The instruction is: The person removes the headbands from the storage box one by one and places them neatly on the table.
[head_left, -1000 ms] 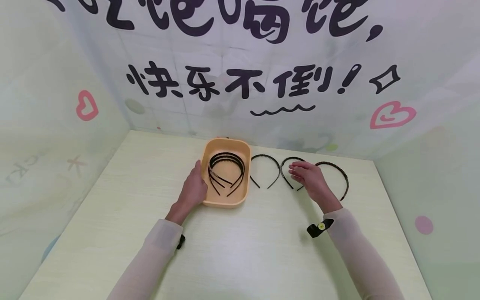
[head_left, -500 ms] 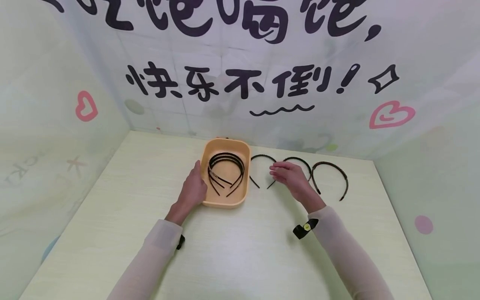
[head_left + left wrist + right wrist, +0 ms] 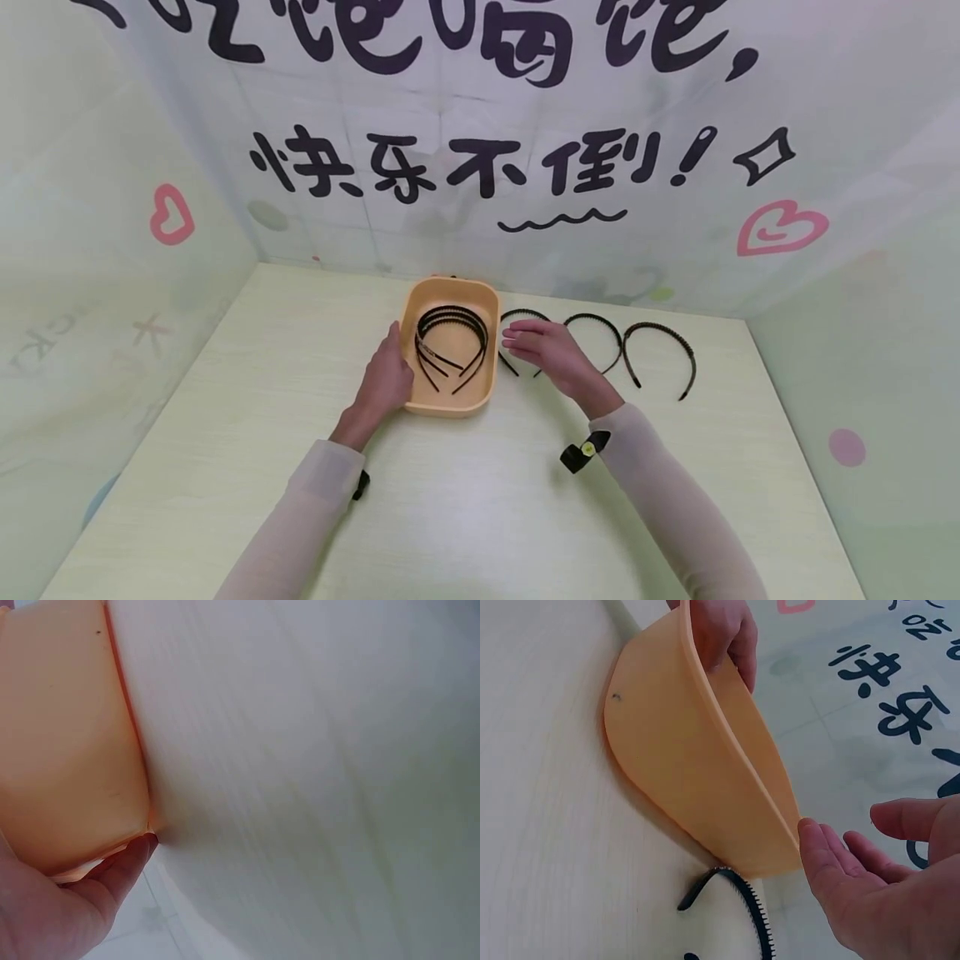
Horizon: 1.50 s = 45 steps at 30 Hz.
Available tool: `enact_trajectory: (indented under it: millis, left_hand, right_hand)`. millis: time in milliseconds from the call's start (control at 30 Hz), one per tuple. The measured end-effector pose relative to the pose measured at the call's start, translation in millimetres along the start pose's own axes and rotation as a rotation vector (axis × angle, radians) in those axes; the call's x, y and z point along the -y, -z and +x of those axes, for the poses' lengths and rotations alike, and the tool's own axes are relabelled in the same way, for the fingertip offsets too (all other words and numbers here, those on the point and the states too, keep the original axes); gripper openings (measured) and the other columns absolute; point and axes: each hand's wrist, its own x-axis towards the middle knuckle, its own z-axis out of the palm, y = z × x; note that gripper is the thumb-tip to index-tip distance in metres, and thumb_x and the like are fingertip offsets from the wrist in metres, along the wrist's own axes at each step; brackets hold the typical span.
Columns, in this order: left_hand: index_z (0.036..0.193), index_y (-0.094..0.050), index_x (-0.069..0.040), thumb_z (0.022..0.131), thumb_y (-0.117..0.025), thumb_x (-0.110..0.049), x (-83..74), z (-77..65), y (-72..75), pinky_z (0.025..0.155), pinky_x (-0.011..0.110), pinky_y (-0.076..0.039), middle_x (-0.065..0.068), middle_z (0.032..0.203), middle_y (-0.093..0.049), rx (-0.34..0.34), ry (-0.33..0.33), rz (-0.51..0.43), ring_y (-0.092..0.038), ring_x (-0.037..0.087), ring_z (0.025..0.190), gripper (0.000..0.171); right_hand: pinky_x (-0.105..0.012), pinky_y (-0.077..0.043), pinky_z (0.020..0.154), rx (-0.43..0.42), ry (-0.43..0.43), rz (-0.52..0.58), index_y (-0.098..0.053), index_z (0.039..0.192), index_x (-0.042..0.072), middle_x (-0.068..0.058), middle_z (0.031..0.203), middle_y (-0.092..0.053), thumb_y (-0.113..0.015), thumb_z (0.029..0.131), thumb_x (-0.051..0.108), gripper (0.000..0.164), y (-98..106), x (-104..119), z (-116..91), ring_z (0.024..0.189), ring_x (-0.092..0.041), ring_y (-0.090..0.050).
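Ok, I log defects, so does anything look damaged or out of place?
Nothing looks spilled or broken. One small dark mark on the outside of the tray looks odd, perhaps a scuff; three hairbands beside it lie in a row.

Left forearm (image 3: 294, 510) and right forearm (image 3: 673, 500) extended forward, converging; left grip (image 3: 385, 375) curled; right grip (image 3: 553, 354) raised, fingers (image 3: 825, 859) nearly straight, thumb (image 3: 909, 819) apart.

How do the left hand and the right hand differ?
The left hand grips the tray; the right hand holds nothing. The left hand is at the tray's left edge; the right hand hides part of a headband in the head view. Both extend from pale sleeves.
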Motion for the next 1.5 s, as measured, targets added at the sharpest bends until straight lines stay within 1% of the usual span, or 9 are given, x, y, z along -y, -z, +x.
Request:
enact_trajectory:
  millis: [167, 533, 700, 867, 1200, 1300, 1367, 1433, 1500]
  left_hand:
    - [0.157, -0.006, 0.004, 0.096, -0.031, 0.002, 0.6, 0.5, -0.3, 0.098, 0.055, -0.047, 0.034, 0.15, -0.035, -0.004, -0.008, -0.003, -0.05, 0.044, 0.125, 0.065]
    - [0.156, -0.007, 0.005, 0.096, -0.031, 0.002, 2.0, 2.2, -0.7, 0.096, 0.056, -0.048, 0.035, 0.147, -0.037, -0.012, -0.025, 0.004, -0.052, 0.045, 0.123, 0.065]
    - [0.156, -0.006, 0.004, 0.097, -0.03, 0.001, 2.1, 2.4, -0.6, 0.099, 0.056, -0.046, 0.035, 0.148, -0.036, -0.011, -0.022, -0.004, -0.05, 0.045, 0.125, 0.064]
    - [0.157, -0.006, 0.004, 0.097, -0.029, 0.0, 2.1, 2.5, -0.7, 0.099, 0.056, -0.046, 0.034, 0.148, -0.036, -0.006, -0.016, 0.001, -0.05, 0.044, 0.125, 0.064]
    - [0.157, -0.007, 0.003, 0.096, -0.03, 0.001, 1.4, 1.2, -0.9, 0.096, 0.055, -0.048, 0.034, 0.146, -0.039, -0.005, -0.008, 0.004, -0.054, 0.043, 0.119, 0.065]
    - [0.157, -0.007, 0.003, 0.096, -0.031, 0.001, 1.3, 0.9, -0.5, 0.096, 0.055, -0.048, 0.034, 0.147, -0.038, -0.009, -0.006, 0.002, -0.053, 0.043, 0.121, 0.065]
    - [0.157, -0.007, 0.003, 0.096, -0.031, 0.001, 1.2, 0.9, -0.1, 0.098, 0.055, -0.047, 0.034, 0.149, -0.036, -0.012, -0.007, -0.003, -0.051, 0.044, 0.124, 0.065]
    - [0.157, -0.007, 0.004, 0.096, -0.03, 0.001, 1.2, 1.2, 0.1, 0.1, 0.056, -0.045, 0.033, 0.15, -0.035, -0.014, -0.012, -0.005, -0.05, 0.044, 0.126, 0.065]
    - [0.157, -0.007, 0.004, 0.096, -0.03, 0.001, 1.6, 1.7, 0.0, 0.101, 0.056, -0.045, 0.033, 0.15, -0.035, -0.016, -0.014, -0.006, -0.049, 0.044, 0.127, 0.065]
  right_hand:
    - [-0.042, -0.043, 0.108, 0.052, -0.026, 0.014, -0.041, 0.141, -0.012, -0.031, 0.144, -0.047, -0.053, 0.1, 0.004, 0.046, -13.9, 1.6, 4.6, 0.133, -0.041, -0.047]
    - [-0.047, -0.027, 0.118, 0.11, -0.113, 0.009, -0.008, 0.156, -0.004, -0.027, 0.159, -0.02, -0.052, 0.101, 0.012, 0.073, -48.4, 9.3, 2.9, 0.146, -0.037, -0.028]
    - [-0.048, -0.02, 0.12, 0.084, -0.195, 0.011, -0.002, 0.158, 0.001, -0.02, 0.165, -0.002, -0.056, 0.1, 0.017, 0.08, -66.0, 8.2, 3.4, 0.151, -0.033, -0.013]
    - [-0.048, -0.013, 0.122, 0.028, -0.24, 0.033, 0.0, 0.159, 0.003, -0.018, 0.165, 0.004, -0.059, 0.098, 0.018, 0.086, -75.7, 3.9, 6.6, 0.152, -0.032, -0.002]
    - [-0.048, -0.014, 0.122, -0.035, -0.259, 0.066, -0.001, 0.158, -0.001, -0.019, 0.165, 0.002, -0.06, 0.095, 0.016, 0.088, -83.5, -4.6, 16.0, 0.15, -0.029, -0.01]
    - [-0.039, -0.03, 0.113, -0.041, -0.236, 0.069, -0.005, 0.158, -0.002, -0.018, 0.165, -0.008, -0.059, 0.096, 0.014, 0.083, -83.7, -4.3, 17.0, 0.112, -0.016, -0.049]
    - [-0.031, -0.038, 0.092, -0.042, -0.214, 0.073, -0.008, 0.157, -0.003, -0.016, 0.154, -0.03, -0.057, 0.097, 0.012, 0.079, -83.4, -3.4, 17.7, 0.075, -0.007, -0.044]
    - [-0.03, -0.031, 0.075, -0.044, -0.194, 0.079, -0.02, 0.153, -0.005, -0.008, 0.122, -0.05, -0.056, 0.097, 0.01, 0.068, -82.9, -2.4, 18.2, 0.057, -0.007, -0.026]
    - [-0.03, -0.027, 0.071, -0.047, -0.18, 0.091, -0.032, 0.139, -0.006, -0.002, 0.091, -0.041, -0.055, 0.097, 0.008, 0.049, -82.6, -1.5, 18.8, 0.056, -0.008, -0.026]
